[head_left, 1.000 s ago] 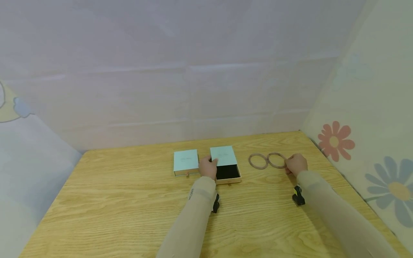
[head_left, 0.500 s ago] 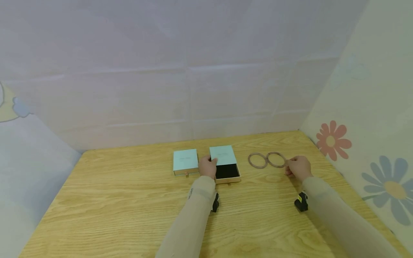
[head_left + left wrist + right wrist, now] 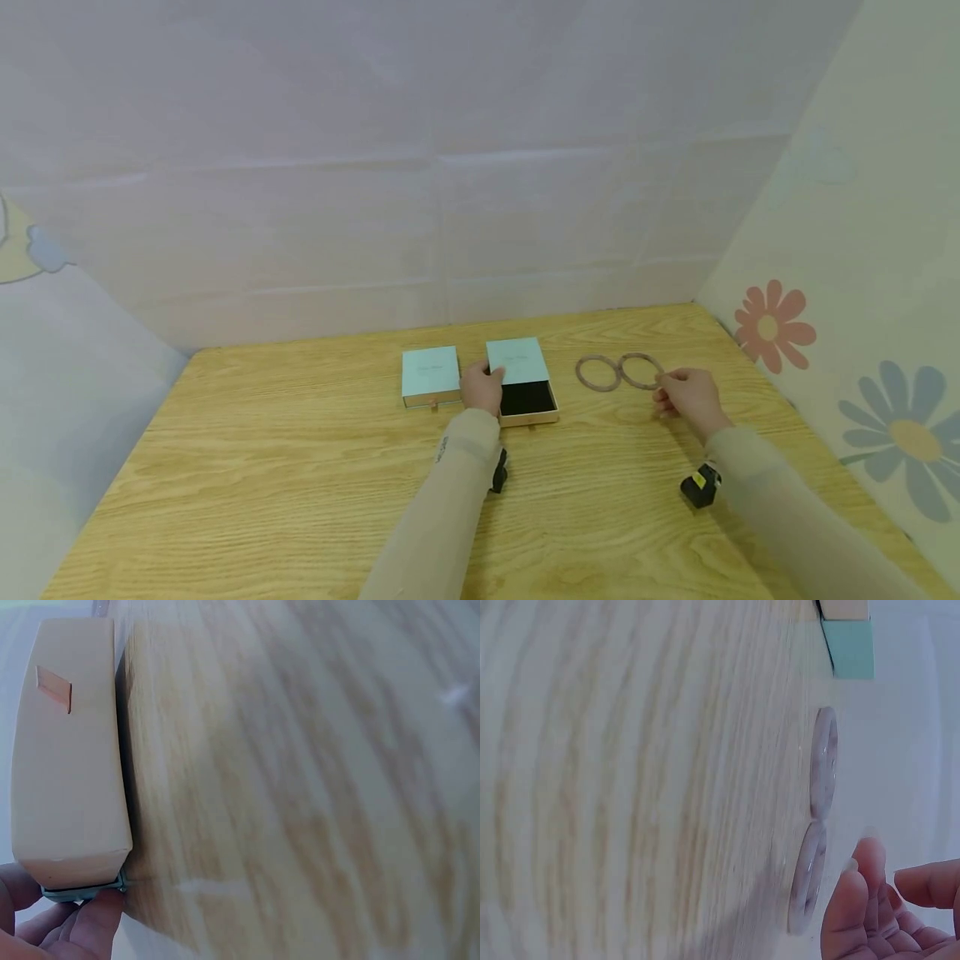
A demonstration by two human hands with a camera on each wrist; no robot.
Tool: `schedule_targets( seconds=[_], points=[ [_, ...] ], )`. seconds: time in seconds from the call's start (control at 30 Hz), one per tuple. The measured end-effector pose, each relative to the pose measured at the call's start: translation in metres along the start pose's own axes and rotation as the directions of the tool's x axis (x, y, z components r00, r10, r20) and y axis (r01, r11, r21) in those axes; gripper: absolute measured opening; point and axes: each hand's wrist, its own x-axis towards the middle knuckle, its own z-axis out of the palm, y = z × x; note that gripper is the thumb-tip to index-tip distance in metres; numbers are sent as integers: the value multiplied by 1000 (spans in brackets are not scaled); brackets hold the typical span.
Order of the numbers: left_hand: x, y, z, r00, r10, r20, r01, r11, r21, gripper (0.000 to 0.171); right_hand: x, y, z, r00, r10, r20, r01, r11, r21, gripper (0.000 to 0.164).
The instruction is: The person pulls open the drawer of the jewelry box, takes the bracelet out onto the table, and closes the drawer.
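My left hand grips the left side of a pale blue box sleeve. Its drawer is pulled partway toward me, and the black lining shows. In the left wrist view the fingers hold the sleeve's edge behind the cream drawer front, which has a small pull tab. My right hand hovers just right of two mottled pinkish-brown bangles. In the right wrist view its loosely bent fingers are apart from the nearer bangle; the farther bangle lies flat, touching or almost touching it.
Left of the left hand sits a second pale blue box, its drawer pushed in. Everything stands on a wood-grain table. A pale sheet hangs along the back edge, and a flower-printed sheet hangs at the right.
The right hand has drawn back slightly from the right bangle and lifted, its wrist turning. The left hand, both boxes and both bangles look unmoved.
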Motion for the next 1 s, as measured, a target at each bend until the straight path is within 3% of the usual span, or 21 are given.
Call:
schedule_targets(
  seconds=[1.0],
  points=[
    [-1,1,2,1000,-21,-9,21,1000,-8,42,-22,-9,16,999,-50,1,50,999,4,38]
  ],
)
